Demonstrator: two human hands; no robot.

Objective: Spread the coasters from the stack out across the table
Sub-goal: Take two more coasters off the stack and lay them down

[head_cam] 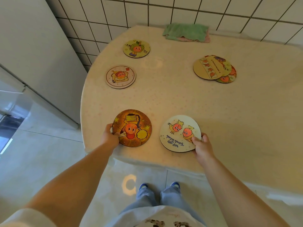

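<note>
Left hand (pixel 109 136) pinching round orange pancake-print coaster (pixel 132 128); right hand (pixel 202 143) pinching round cream coaster (pixel 180 133). Two others laid out; small fanned stack (pixel 214 68) remains.

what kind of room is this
Probably a home kitchen or dining corner: a white tiled wall behind a rounded table, what looks like a fridge to the left, and a folded green cloth at the table's far edge.
</note>
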